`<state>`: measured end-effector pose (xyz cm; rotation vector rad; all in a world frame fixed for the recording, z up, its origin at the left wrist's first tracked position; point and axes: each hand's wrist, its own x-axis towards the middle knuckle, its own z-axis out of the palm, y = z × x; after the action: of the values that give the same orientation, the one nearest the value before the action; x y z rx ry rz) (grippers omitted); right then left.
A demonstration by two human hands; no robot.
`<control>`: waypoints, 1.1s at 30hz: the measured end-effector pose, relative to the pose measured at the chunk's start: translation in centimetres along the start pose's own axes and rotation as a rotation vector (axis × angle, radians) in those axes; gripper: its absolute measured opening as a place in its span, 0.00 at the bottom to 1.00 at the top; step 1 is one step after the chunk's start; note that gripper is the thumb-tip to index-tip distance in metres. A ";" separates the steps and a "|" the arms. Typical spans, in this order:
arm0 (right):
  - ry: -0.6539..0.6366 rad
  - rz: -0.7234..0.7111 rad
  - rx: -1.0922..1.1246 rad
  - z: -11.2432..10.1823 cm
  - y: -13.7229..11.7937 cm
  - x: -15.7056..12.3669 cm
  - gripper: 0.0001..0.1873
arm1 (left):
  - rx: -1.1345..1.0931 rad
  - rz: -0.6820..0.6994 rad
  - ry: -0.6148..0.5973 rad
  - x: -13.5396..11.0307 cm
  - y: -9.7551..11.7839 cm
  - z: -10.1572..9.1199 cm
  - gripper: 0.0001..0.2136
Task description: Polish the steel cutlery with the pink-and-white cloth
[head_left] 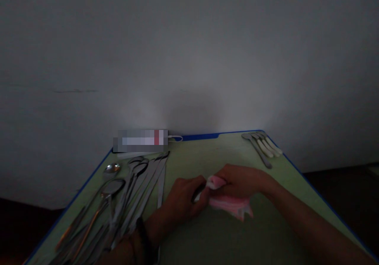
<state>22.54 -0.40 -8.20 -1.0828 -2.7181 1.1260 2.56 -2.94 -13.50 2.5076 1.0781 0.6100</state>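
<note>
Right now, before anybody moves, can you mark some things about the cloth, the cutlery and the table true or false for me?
1. A pink-and-white cloth is bunched in the right hand. True.
2. The table has a red edge. False: its edge is blue.
3. Most of the cutlery lies on the table's left side. True.
4. Both wrists are bare. False: the left wrist wears a dark band.
5. Some pale-handled utensils lie at the far right. True.

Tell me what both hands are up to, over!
Left hand gripping shiny piece, mostly hidden. Right hand holding pink cloth, bunched against left hand. Loose cutlery crowding left side. Over.
</note>
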 end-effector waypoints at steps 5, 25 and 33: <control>-0.064 0.087 -0.035 -1.2 1.2 -1.1 0.22 | -0.029 -0.012 -0.015 0.0 0.2 -0.3 0.09; 0.058 -0.036 -0.082 -0.2 0.0 0.0 0.11 | -0.113 -0.041 0.005 0.2 -0.2 -0.2 0.08; -0.010 0.136 0.028 -3.3 2.3 -2.5 0.21 | -0.229 -0.194 0.149 0.5 -0.5 -0.5 0.13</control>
<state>26.69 1.33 -6.55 -1.2785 -2.6629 1.1851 2.32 -2.19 -13.17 2.1608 1.2125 0.8228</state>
